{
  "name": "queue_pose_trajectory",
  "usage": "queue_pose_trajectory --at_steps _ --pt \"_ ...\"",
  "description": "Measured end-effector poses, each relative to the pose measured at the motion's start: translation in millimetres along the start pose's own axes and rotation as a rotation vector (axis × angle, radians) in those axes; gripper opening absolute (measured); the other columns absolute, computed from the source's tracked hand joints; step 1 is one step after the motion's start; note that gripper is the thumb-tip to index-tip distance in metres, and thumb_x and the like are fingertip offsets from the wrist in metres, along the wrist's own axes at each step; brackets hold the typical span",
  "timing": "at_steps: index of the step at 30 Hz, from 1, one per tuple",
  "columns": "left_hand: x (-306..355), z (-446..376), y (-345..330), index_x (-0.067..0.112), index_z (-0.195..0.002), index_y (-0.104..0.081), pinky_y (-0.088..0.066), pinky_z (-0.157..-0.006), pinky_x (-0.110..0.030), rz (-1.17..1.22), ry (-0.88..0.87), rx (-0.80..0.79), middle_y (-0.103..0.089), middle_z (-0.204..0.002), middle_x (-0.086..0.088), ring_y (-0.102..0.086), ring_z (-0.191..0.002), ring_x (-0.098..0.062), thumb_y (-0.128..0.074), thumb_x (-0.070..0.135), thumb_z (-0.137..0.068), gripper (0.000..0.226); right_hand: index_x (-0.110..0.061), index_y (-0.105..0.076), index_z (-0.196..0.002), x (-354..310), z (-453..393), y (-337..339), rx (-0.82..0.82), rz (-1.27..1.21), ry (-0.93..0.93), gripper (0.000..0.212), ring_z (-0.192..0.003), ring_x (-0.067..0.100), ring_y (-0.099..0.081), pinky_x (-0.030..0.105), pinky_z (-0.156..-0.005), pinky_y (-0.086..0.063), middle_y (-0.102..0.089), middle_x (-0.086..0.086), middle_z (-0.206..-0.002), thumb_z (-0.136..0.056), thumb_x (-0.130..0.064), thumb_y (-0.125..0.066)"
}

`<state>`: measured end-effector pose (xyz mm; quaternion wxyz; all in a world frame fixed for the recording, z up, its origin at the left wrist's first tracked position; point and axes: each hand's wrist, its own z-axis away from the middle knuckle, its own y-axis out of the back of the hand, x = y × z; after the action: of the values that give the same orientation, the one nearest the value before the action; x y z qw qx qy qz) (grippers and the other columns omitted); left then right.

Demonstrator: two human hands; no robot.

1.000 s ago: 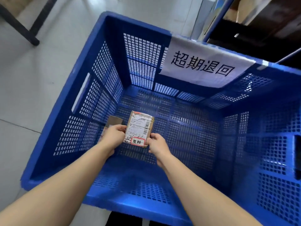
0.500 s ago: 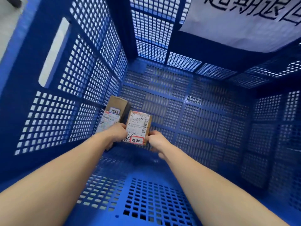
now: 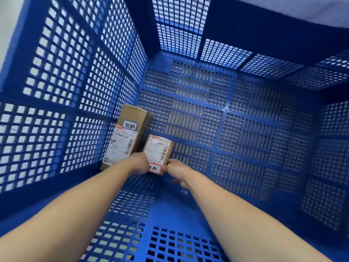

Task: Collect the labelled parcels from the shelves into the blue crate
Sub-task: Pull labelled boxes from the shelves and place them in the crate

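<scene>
Deep inside a blue perforated crate [image 3: 79, 76], whose mesh walls fill the view, one tall parcel [image 3: 126, 137] already stands against the left wall. Just right of it, a small parcel [image 3: 158, 152] is held low over the crate floor; whether it touches the floor cannot be told. The left hand [image 3: 139, 163] pinches its lower left corner, the right hand [image 3: 176, 170] its lower right edge, both arms stretched straight down and forward. Let go while it is tilted, the small parcel could tip onto its label or knock the tall one over.
</scene>
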<state>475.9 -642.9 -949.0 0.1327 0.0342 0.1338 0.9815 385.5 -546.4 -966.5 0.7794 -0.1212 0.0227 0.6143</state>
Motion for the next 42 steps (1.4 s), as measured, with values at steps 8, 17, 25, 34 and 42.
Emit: queue_pose_trajectory --at_steps 8,17,25,34,42 --pt "-5.3 0.7 1.2 0.001 -0.134 -0.046 -0.044 -0.090 -0.030 0.049 0.063 -0.031 -0.052 -0.137 -0.016 -0.054 -0.113 -0.025 -0.036 0.002 -0.095 0.040 -0.019 -0.050 -0.135 -5.3 -8.4 -10.6 -0.037 -0.006 0.051 0.043 -0.101 0.012 -0.047 0.017 -0.069 -0.036 -0.055 0.001 -0.137 -0.093 -0.018 -0.059" --pt "-10.0 10.6 16.9 0.008 -0.146 -0.033 -0.044 -0.103 -0.039 0.102 0.100 -0.034 -0.040 -0.149 -0.013 -0.045 -0.129 -0.031 -0.035 0.001 -0.093 0.054 -0.012 -0.038 -0.143 -3.3 1.0 1.9 0.072 -0.010 0.013 0.048 -0.114 0.021 -0.044 0.025 -0.085 -0.038 -0.045 0.009 -0.143 -0.096 -0.011 -0.047" --pt "6.5 63.1 40.5 0.006 -0.134 -0.050 -0.040 -0.107 -0.041 0.311 0.036 0.173 -0.052 -0.139 -0.014 -0.048 -0.128 -0.031 -0.040 -0.007 -0.089 0.047 -0.011 -0.057 -0.125 -7.4 60.3 27.0 0.328 -0.034 0.133 0.036 -0.088 0.023 -0.056 0.023 -0.071 -0.041 -0.061 0.011 -0.113 -0.092 -0.007 -0.043" --pt "50.4 159.9 64.6 0.000 -0.121 -0.061 -0.043 -0.064 -0.028 0.476 -0.055 0.182 -0.068 -0.100 -0.015 -0.056 -0.078 -0.023 -0.050 0.003 -0.094 0.030 -0.021 -0.060 -0.072 -26.0 163.7 41.5 0.396 -0.205 0.187 0.019 -0.070 0.015 -0.049 0.025 -0.056 -0.037 -0.059 0.000 -0.077 -0.088 -0.018 -0.050" --pt "101.6 271.6 84.0 0.006 -0.114 -0.064 -0.041 -0.059 -0.024 0.572 -0.151 0.181 -0.067 -0.108 -0.015 -0.056 -0.085 -0.020 -0.049 0.005 -0.093 0.025 -0.021 -0.055 -0.071 -41.6 295.9 66.1 0.441 -0.286 0.236 0.024 -0.066 0.016 -0.049 0.025 -0.052 -0.037 -0.057 -0.001 -0.075 -0.092 -0.021 -0.045"
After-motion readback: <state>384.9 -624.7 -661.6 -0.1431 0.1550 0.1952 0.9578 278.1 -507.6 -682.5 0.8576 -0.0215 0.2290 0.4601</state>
